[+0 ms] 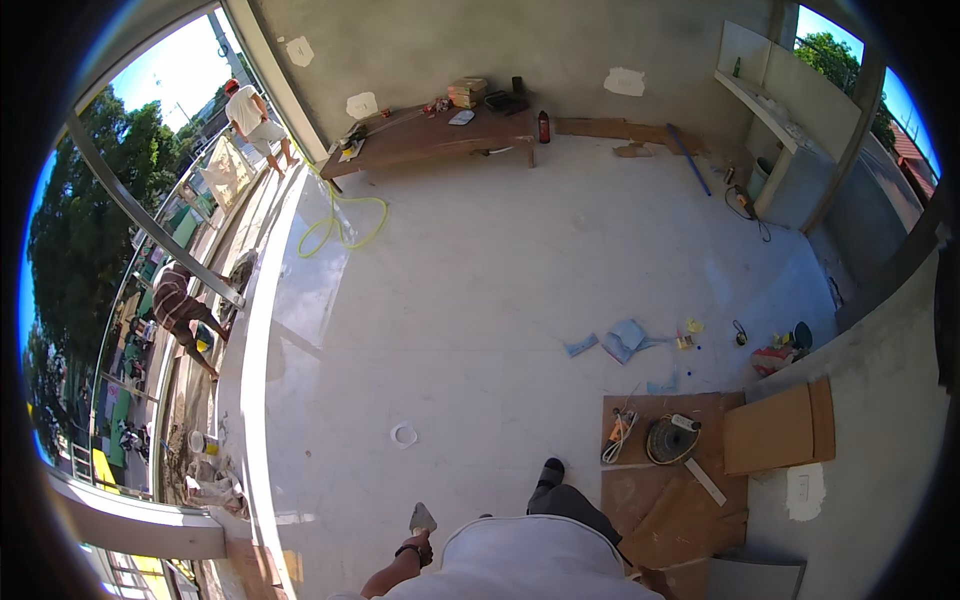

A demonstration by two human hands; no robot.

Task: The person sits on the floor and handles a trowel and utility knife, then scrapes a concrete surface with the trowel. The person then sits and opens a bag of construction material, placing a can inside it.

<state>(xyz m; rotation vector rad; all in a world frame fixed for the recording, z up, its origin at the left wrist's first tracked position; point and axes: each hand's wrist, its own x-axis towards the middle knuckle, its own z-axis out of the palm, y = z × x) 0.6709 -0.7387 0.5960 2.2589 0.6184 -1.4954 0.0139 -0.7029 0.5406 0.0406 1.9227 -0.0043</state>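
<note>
My left hand sits at the bottom edge, left of my white shirt, and is closed around the handle of a small scraper with a flat pale blade pointing up over the white floor. A dark wristband circles that wrist. My right hand is out of sight. My dark shoe shows just above my shirt. A small white round lid lies on the floor ahead of the blade.
Cardboard sheets lie at the right with a round disc tool and a cable. Paper scraps dot the floor. A low wooden bench with clutter stands at the far wall, a yellow hose nearby. Two people work outside, left.
</note>
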